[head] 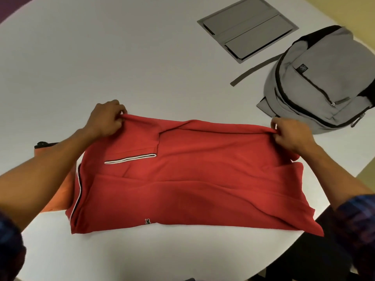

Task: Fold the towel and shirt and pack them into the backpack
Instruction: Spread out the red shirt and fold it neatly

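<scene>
A red polo shirt (192, 179) lies across the white round table (101, 67), partly folded, its striped sleeve cuff showing at the left. My left hand (105, 118) pinches the shirt's far left corner. My right hand (292, 134) pinches its far right corner, and the far edge is lifted slightly between them. An orange towel (58, 195) lies at the left, mostly under the shirt and my left forearm. The grey backpack (324, 78) lies flat at the far right, zipped shut, front pocket facing up.
A grey cable hatch (247, 29) is set flush into the tabletop at the back. A backpack strap (255, 69) trails toward the middle of the table. The table's curved edge runs close at the right and front, with dark floor beyond.
</scene>
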Motion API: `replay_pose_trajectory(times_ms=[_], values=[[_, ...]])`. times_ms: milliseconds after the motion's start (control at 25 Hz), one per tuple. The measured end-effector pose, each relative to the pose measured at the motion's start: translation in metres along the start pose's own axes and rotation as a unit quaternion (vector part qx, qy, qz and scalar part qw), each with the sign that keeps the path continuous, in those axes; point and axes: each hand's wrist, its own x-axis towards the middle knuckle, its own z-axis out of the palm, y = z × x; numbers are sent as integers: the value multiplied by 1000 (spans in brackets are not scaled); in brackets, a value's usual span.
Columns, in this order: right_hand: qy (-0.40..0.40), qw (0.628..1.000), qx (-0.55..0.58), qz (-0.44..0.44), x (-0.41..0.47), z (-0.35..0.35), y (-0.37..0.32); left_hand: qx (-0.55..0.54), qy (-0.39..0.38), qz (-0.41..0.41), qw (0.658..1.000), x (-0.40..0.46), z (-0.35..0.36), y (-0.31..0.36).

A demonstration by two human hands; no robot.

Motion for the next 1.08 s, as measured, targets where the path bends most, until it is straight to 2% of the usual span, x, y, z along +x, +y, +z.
replay_pose_trajectory(times_ms=[80,160,240,320,440,560,680,760,840,960,1000,1080], values=[[87,996,-1,-39,-31,-1,3,-24,70,26,997,-31,-8,5],[110,992,-13,-53,-63,9,7,-53,94,24,994,-70,-6,9],[89,994,-24,-51,-88,27,13,-55,70,23,996,-110,9,11],[47,997,-27,-58,-108,49,16,-16,12,42,999,-144,32,9],[-4,998,-31,-63,-116,62,13,30,-42,36,998,-162,55,-2],[44,998,-32,-37,-118,56,9,38,-48,6,998,-158,55,-9],[53,998,-22,23,-122,54,7,29,-73,-5,997,-155,53,-12],[13,993,72,92,-121,56,10,23,-82,-3,996,-155,49,-12],[-27,969,203,138,-120,54,15,22,-76,1,997,-154,44,-11],[19,891,379,250,-109,45,25,34,-46,-4,998,-142,38,-10],[23,871,399,284,-103,42,26,41,-44,-16,998,-136,37,-13],[-10,860,396,322,-89,39,26,57,-73,-50,994,-122,38,-21]])
